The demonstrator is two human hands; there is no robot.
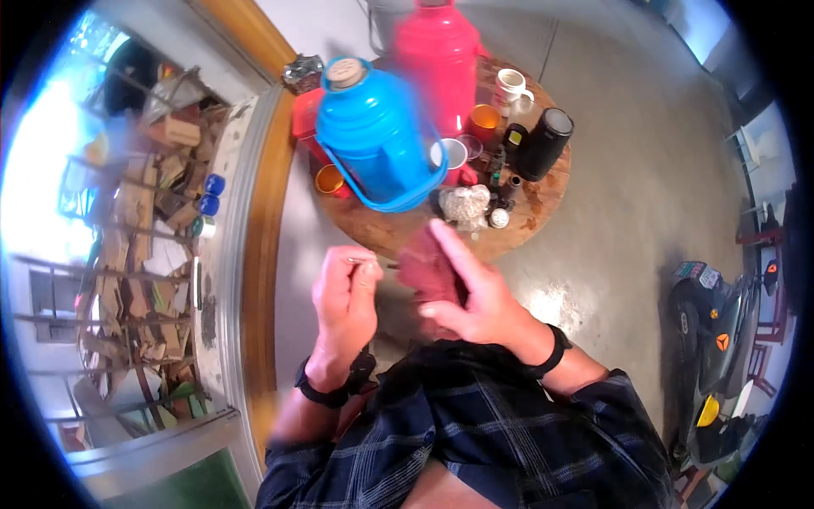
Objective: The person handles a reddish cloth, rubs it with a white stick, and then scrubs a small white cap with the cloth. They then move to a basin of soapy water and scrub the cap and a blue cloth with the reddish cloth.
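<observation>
Maroon item — near cluttered wooden table, grey floor.

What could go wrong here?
The left hand pinches a small thin item, which might slip. The right hand grips a dark red item beside the crowded round table; a careless swing could knock the crumpled plastic bag there. The blue flask might tip if bumped, hitting the orange cup beside it.

The maroon item looks matt, the blue flask glossy smooth plastic
</observation>
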